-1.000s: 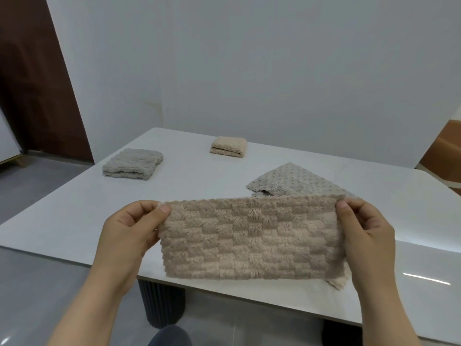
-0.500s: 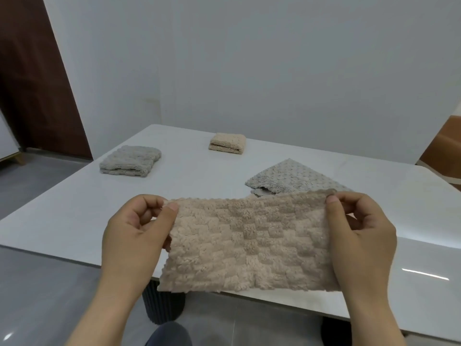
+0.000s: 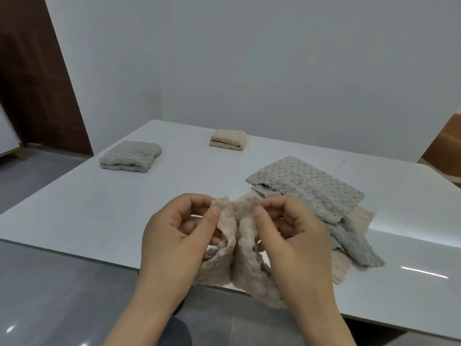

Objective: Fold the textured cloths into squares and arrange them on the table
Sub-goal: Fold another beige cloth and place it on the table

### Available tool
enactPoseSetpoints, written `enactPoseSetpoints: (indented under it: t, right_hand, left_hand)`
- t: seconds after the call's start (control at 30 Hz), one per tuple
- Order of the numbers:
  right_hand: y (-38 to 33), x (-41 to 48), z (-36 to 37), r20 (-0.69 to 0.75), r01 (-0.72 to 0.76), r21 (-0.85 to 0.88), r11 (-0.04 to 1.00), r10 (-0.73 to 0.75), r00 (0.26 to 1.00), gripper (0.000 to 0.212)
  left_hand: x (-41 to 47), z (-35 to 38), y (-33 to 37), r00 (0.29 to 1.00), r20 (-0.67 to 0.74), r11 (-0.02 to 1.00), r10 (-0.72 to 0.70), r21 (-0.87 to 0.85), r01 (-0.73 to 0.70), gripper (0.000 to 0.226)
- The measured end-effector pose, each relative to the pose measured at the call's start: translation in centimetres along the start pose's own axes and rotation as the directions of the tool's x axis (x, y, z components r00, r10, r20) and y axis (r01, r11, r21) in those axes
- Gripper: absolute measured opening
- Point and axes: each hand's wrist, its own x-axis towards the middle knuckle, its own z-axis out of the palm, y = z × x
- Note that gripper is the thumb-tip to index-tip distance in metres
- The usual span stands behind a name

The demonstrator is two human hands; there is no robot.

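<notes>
I hold a beige textured cloth [image 3: 239,258] over the near edge of the white table [image 3: 104,208]. My left hand [image 3: 174,240] and my right hand [image 3: 289,236] each pinch an upper corner, and the two corners almost meet, so the cloth hangs doubled between them. A folded grey cloth [image 3: 131,156] lies at the back left. A folded beige cloth [image 3: 228,141] lies at the back middle. An unfolded grey dotted cloth [image 3: 314,196] lies to the right, on top of another beige cloth [image 3: 359,216].
A white wall [image 3: 249,58] stands behind the table. A dark brown door [image 3: 32,78] is at the left. Grey floor [image 3: 50,295] lies in front of the table's near edge.
My hands have come together, bringing the two ends of the beige cloth from stretched wide to nearly touching. The cloth now hangs folded in half. My view has tilted down slightly.
</notes>
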Motion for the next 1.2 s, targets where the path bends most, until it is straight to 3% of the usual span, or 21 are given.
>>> enactPoseSetpoints:
  t: [0.23, 0.57, 0.87, 0.93, 1.0, 1.2]
  right_hand:
    - [-0.2, -0.5, 0.5, 0.15, 0.011, 0.109, 0.994, -0.027, 0.988, 0.012]
    - [0.0, 0.0, 0.1, 0.271, -0.086, 0.25, 0.964, 0.016, 0.962, 0.022]
    - [0.2, 0.2, 0.2, 0.264, -0.079, 0.173, 0.982, 0.031, 0.964, 0.006]
    - [0.2, 0.2, 0.3, 0.256, -0.069, 0.148, 0.987, 0.029, 0.966, 0.006]
    - [0.1, 0.2, 0.3, 0.247, -0.058, 0.13, 0.99, 0.025, 0.969, 0.006]
    - [-0.1, 0.2, 0.4, 0.252, -0.02, 0.101, 0.995, -0.006, 0.968, 0.007]
  left_hand:
    - [-0.2, 0.2, -0.1, 1.0, 0.026, 0.999, -0.009, -0.043, 0.01, 0.004]
    - [-0.5, -0.2, 0.3, 0.994, 0.108, 0.993, -0.004, -0.115, 0.017, 0.007]
    - [-0.8, -0.4, 0.6, 0.991, 0.117, 0.997, 0.072, -0.024, -0.07, 0.009]
    - [-0.9, -0.5, 0.6, 0.987, 0.147, 0.997, 0.07, -0.022, -0.067, 0.004]
    - [-0.9, -0.7, 0.4, 0.986, 0.153, 0.998, 0.066, -0.002, -0.066, 0.013]
    - [-0.8, -1.0, 0.2, 0.995, 0.092, 0.999, 0.029, 0.031, -0.032, 0.013]
